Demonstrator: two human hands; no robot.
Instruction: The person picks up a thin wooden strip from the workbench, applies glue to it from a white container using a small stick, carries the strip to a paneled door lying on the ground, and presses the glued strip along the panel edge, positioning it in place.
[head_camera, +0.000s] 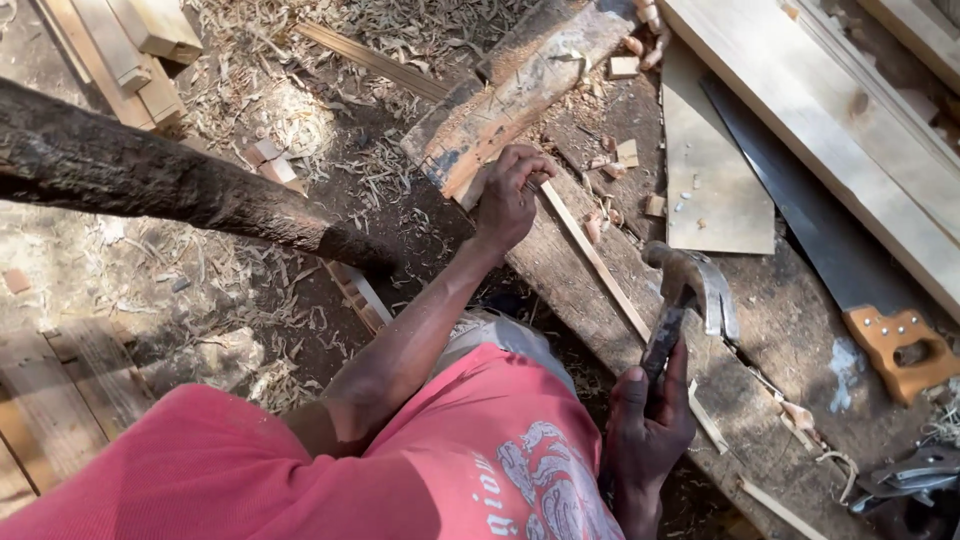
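My left hand (508, 200) grips the near end of a thick, rough timber beam (520, 85) that runs up and to the right across a weathered workbench plank (600, 300). A thin pale wood strip (595, 258) lies on that plank, its far end by my left fingers. My right hand (645, 420) is closed on the dark handle of a claw hammer (690, 285), whose metal head is raised above the plank, to the right of the strip. I wear a pink shirt.
A handsaw with an orange handle (895, 345) lies at the right beside a flat board (710, 190) and long pale planks (830, 120). A dark log (150, 175) crosses the left. Wood shavings cover the ground (250, 290); small offcuts (627, 152) dot the bench.
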